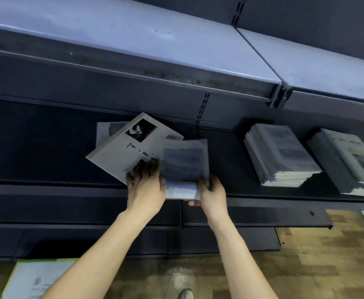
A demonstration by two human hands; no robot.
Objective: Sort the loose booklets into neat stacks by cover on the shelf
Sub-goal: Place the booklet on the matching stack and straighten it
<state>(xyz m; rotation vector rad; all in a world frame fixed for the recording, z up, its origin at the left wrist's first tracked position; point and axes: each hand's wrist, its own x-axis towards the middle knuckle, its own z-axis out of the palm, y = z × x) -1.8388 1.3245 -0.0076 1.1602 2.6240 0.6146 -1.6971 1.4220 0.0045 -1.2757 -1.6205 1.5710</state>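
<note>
Bare hands: left presses flat grey booklet, right pinches blurred glossy booklet.

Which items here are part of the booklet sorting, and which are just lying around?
In the job: white "Tim & Me" booklet, blurred blue booklet, booklet underneath, two sorted stacks, shelf.

Lying about: green-edged sheet on floor, shoe.
</note>
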